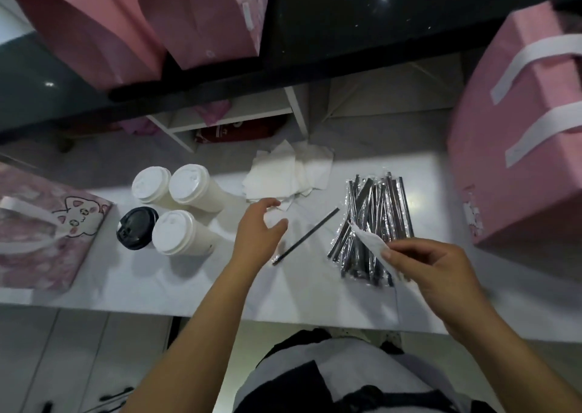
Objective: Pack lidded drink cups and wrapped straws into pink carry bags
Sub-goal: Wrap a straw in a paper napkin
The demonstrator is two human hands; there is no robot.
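White counter point(283, 296), left hand point(258, 239) spread, holding nothing; right hand point(434, 267) pinching white napkin point(371, 242) over wrapped straws point(378, 198)

Fingers of the right hand point(437, 271) hide the near end of the folded white paper napkin point(368, 242) they hold.

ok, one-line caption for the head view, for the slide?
Right hand pinches a white napkin above the wrapped straws; open left hand hovers beside four lidded cups on the white table.
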